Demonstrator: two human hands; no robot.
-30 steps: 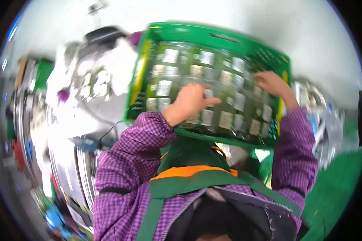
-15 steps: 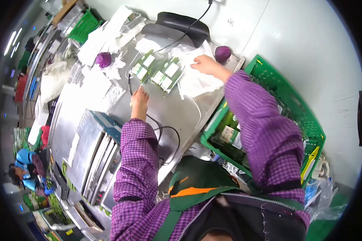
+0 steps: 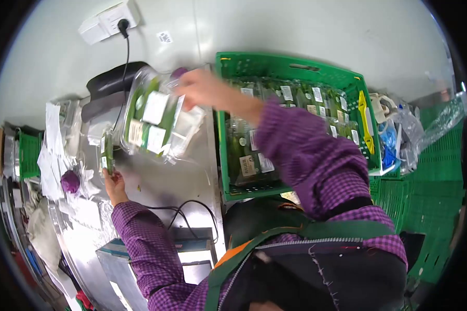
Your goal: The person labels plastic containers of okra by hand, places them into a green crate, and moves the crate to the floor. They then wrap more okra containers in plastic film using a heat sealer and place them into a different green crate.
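Observation:
My right hand (image 3: 205,92), blurred by motion, is closed on the upper right edge of a clear plastic pack of green vegetables (image 3: 151,116). The pack hangs tilted above the metal table and bears white and beige labels. Lower left, my left hand (image 3: 115,186) pinches the near end of a second pack of green vegetables (image 3: 106,150), seen almost edge-on. To the right stands a green crate (image 3: 290,67) with several similar labelled packs (image 3: 249,163) inside.
A purple ball-like bundle (image 3: 70,181) lies by white papers at left. Black cables (image 3: 184,207) cross the metal table (image 3: 197,179) near a grey box (image 3: 109,259). A yellow strip (image 3: 366,122) hangs on the crate's right end; plastic bags (image 3: 407,129) lie beyond.
The view has swung right toward the crate. Both packs, lying on the table before, are now in my hands; the right one is raised and nearer the crate.

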